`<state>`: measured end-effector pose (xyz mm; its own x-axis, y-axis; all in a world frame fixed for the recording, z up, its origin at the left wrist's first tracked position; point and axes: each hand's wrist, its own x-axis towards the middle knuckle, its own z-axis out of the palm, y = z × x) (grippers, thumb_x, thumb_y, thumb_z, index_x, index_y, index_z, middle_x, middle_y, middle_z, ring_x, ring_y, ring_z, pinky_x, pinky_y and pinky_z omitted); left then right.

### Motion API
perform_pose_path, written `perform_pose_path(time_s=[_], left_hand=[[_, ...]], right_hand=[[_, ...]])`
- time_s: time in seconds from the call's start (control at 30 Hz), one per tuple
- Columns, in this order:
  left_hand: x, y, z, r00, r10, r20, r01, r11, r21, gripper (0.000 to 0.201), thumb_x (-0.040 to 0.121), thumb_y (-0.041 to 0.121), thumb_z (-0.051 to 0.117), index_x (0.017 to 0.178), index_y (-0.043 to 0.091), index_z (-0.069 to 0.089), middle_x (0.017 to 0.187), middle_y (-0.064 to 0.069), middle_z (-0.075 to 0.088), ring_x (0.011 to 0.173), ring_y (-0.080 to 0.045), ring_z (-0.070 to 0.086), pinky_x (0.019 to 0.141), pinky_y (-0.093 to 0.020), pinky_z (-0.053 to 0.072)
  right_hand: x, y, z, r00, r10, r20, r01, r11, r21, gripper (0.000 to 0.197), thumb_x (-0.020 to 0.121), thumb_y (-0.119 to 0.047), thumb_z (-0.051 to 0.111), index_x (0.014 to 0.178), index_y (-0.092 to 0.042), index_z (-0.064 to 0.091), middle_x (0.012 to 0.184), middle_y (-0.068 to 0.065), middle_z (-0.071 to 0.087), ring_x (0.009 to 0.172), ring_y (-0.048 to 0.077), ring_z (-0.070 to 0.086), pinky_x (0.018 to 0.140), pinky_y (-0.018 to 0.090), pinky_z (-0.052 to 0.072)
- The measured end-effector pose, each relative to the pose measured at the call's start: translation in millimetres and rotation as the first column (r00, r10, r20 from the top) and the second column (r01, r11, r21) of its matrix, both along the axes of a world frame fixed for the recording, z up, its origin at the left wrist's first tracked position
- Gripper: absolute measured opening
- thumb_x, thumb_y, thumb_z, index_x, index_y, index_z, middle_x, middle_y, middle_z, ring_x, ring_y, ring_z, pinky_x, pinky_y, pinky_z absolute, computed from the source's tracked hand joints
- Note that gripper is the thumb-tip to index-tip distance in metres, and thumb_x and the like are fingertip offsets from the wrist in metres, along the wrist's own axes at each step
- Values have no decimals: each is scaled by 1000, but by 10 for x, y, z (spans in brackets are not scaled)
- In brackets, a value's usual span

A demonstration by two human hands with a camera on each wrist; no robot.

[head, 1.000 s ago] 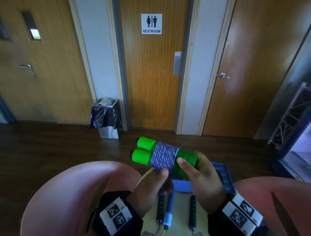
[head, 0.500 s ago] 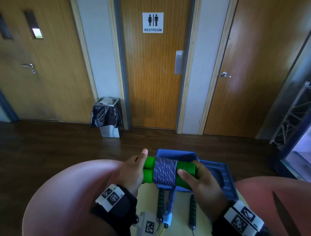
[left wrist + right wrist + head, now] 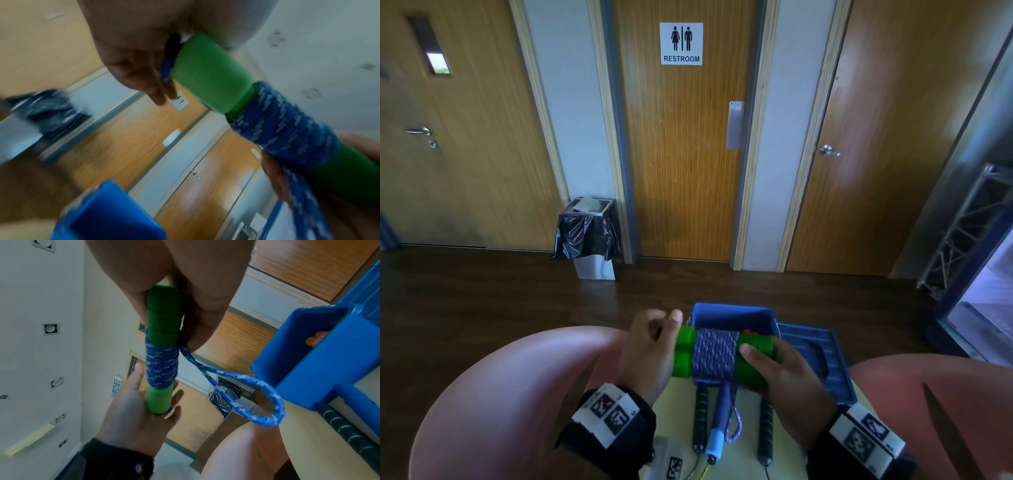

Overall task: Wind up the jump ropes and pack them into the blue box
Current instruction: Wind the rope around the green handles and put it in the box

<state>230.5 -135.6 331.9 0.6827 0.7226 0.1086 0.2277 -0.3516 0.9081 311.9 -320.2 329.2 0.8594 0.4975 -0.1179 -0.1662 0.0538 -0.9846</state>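
A jump rope (image 3: 717, 354) with two green foam handles, bound by blue-and-white cord, lies level just over the near rim of the open blue box (image 3: 732, 317). My right hand (image 3: 780, 370) grips the right end of the handles, thumb on top. My left hand (image 3: 654, 342) rests its palm and straight fingers against the left end (image 3: 139, 410). A loose loop of the cord (image 3: 246, 395) hangs from the wrap beside my right fingers (image 3: 197, 305). Something orange (image 3: 314, 340) lies inside the box (image 3: 304, 344).
The box lid (image 3: 815, 359) lies open to the right. On the pale table (image 3: 743, 455) near me lie two black green-ringed handles (image 3: 700, 416) and a blue handle (image 3: 717, 425). Pink rounded shapes flank the table. A lined bin (image 3: 589, 236) stands by the restroom door.
The wound rope came down from chest height to just above the box. My left hand left the underside of the wrap and moved to the left end of the handles.
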Motion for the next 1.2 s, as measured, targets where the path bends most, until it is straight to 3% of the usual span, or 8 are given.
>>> perform_pose_path(time_s=[0.07, 0.2, 0.4, 0.53, 0.6, 0.77, 0.93, 1.2], left_hand=[[-66, -29, 28, 997, -70, 40, 55, 953, 296, 53, 78, 69, 60, 116, 33, 54, 113, 19, 56, 104, 0, 53, 88, -23, 44], [-140, -147, 308, 865, -442, -239, 479, 584, 656, 77, 64, 78, 68, 128, 40, 49, 120, 24, 56, 105, 15, 42, 88, -6, 31], [-85, -120, 207, 762, -580, -287, 647, 695, 313, 73, 58, 61, 84, 119, 45, 47, 104, 27, 58, 98, 10, 55, 85, -18, 48], [-94, -127, 143, 807, -566, -170, 590, 785, 187, 60, 60, 42, 90, 103, 46, 49, 92, 22, 63, 90, 16, 58, 74, -6, 45], [-91, -114, 96, 819, -567, -95, 574, 815, 81, 58, 62, 35, 91, 106, 41, 54, 92, 14, 69, 87, 9, 64, 77, -19, 54], [-98, 7, 102, 861, -507, 38, 508, 856, -94, 53, 67, 24, 89, 108, 26, 54, 87, 5, 69, 74, 11, 64, 64, -8, 47], [-75, 269, -35, 894, -374, 246, 435, 855, -281, 64, 55, 38, 85, 111, 20, 60, 100, -18, 71, 85, -27, 69, 78, -50, 55], [-110, 255, -46, 797, -384, 466, 585, 685, -434, 53, 57, 18, 82, 100, -1, 58, 78, -9, 69, 69, -19, 66, 62, -29, 53]], right_hand=[[36, -10, -26, 999, 9, 53, -5, 997, -74, 36, 75, -39, 81, 97, -11, 72, 102, 21, 72, 95, 32, 71, 88, 49, 58], [76, -47, 45, 922, 169, 349, -27, 926, -376, 31, 81, -37, 79, 88, -11, 65, 89, 18, 67, 78, 22, 66, 73, 39, 52], [15, 10, 228, 881, 239, 409, -46, 903, -428, 45, 67, -50, 80, 87, -13, 64, 85, 12, 66, 80, 23, 66, 75, 43, 53], [10, 28, 217, 965, 226, 134, -188, 951, -247, 61, 62, -51, 80, 103, -9, 64, 105, 26, 66, 92, 33, 69, 83, 48, 57], [1, 41, 204, 946, 322, -26, -321, 927, -193, 57, 76, -46, 78, 115, -6, 61, 99, 30, 66, 82, 44, 66, 75, 50, 56], [-3, 37, 236, 905, 410, 111, -316, 825, -469, 23, 99, -31, 58, 86, -13, 65, 55, -8, 55, 49, 8, 46, 52, 25, 36], [25, -3, 363, 848, 440, 296, -216, 796, -565, 22, 100, -21, 55, 82, -18, 66, 63, -13, 57, 60, -3, 51, 58, 9, 38], [-45, 63, 527, 875, 480, 69, -383, 772, -507, 34, 93, -4, 47, 101, -30, 68, 60, -3, 50, 53, 10, 42, 52, 21, 35]])
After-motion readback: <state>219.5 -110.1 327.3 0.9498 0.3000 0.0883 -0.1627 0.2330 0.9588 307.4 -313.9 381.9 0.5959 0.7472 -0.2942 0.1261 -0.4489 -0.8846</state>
